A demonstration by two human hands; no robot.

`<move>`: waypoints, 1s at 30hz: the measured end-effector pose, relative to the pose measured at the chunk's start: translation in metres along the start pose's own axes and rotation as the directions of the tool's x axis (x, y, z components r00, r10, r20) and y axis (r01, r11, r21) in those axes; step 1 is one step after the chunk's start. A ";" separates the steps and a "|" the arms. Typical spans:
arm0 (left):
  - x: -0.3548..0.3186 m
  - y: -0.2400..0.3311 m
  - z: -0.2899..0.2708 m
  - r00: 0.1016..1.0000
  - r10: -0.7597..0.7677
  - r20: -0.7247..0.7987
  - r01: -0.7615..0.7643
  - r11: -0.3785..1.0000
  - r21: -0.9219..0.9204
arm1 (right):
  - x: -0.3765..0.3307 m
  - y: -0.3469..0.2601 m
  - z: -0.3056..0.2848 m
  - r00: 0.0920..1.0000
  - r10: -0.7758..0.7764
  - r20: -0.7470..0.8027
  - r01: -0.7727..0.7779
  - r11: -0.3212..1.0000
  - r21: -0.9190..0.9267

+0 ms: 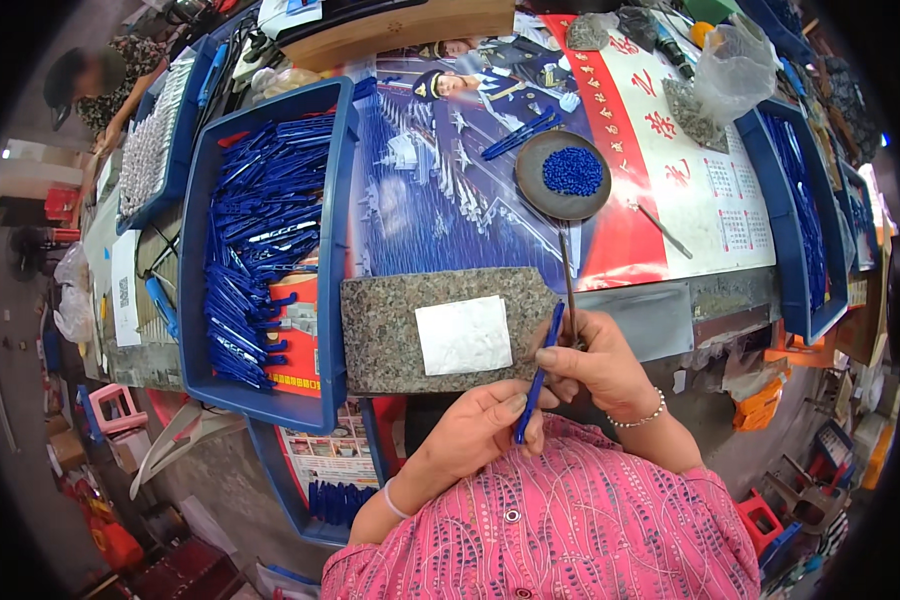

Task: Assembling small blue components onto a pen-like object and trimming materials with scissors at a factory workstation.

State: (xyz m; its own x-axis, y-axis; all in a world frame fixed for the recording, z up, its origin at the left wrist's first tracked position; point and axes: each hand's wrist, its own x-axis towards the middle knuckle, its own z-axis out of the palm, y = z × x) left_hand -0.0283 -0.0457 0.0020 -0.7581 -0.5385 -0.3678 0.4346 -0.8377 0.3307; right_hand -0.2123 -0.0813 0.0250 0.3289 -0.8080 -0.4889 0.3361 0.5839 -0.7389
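Note:
My left hand point(475, 430) is closed around the lower part of a long narrow blue plastic piece point(552, 332), thumb pressed on its side. The piece stands tilted in front of my body, its upper end leaning right. In my right hand point(612, 368) is a thin dark rod point(567, 270) pointing away from me; the fingertips of this hand also come close to the blue piece. Beyond the rod's far end sits a round dish point(560, 208) with small blue beads point(573, 171). A speckled stone slab point(380, 345) lies before my hands, a folded white paper point(463, 336) on it.
A large blue tray point(342, 190) full of similar blue pieces stands left. Another blue tray point(818, 325) is at the right. Two loose blue pieces point(522, 135) and a metal stick point(664, 229) lie on the poster-covered table. A person point(95, 85) sits at the far left.

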 end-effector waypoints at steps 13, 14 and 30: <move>0.016 -0.003 -0.018 0.989 -0.120 0.089 0.141 0.946 -0.290 | 0.007 -0.006 -0.002 0.996 -0.044 -0.083 0.043 0.999 -0.020; 0.016 -0.003 -0.019 0.988 -0.122 0.090 0.143 0.946 -0.291 | 0.007 -0.005 -0.002 0.996 -0.034 -0.087 0.033 0.999 -0.010; 0.015 0.003 -0.008 0.995 -0.035 0.093 0.052 0.980 -0.190 | 0.014 -0.010 0.001 0.997 0.015 -0.076 -0.012 0.999 0.039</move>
State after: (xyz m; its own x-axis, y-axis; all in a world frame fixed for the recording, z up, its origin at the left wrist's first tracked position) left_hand -0.0345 -0.0571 -0.0098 -0.8147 -0.4979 -0.2971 0.4786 -0.8668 0.1400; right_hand -0.2099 -0.0982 0.0260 0.2662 -0.8030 -0.5333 0.3667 0.5960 -0.7144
